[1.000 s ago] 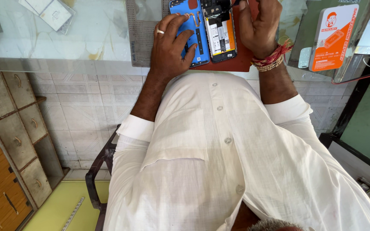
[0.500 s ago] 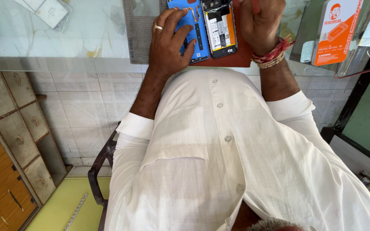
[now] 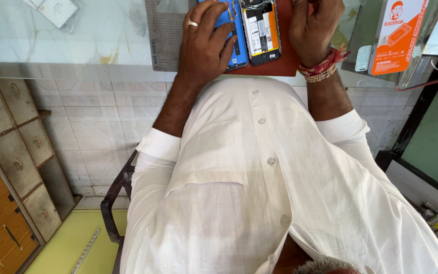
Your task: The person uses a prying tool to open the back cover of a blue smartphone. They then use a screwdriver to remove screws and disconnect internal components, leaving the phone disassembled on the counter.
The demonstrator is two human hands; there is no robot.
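Observation:
My left hand point(image 3: 204, 48), a ring on one finger, lies spread over a blue phone shell point(image 3: 232, 38) and presses it onto a red-brown mat point(image 3: 286, 65) on the glass counter. Just right of it lies an opened phone point(image 3: 262, 31), its battery and orange inner parts showing. My right hand point(image 3: 313, 25), with red and gold thread bands at the wrist, is curled at the top edge of the opened phone. The frame edge cuts off its fingertips, so anything in them is hidden.
A grey perforated metal plate point(image 3: 163, 30) lies left of the mat. On the right stand an orange and white box point(image 3: 399, 33) and a small pale case point(image 3: 363, 58). Wooden drawers point(image 3: 16, 152) are below left, with a dark chair arm point(image 3: 113, 203) by my elbow.
The view has tipped down, so both hands and the phones sit higher, near the top edge. The hands keep the same pose on the phone parts.

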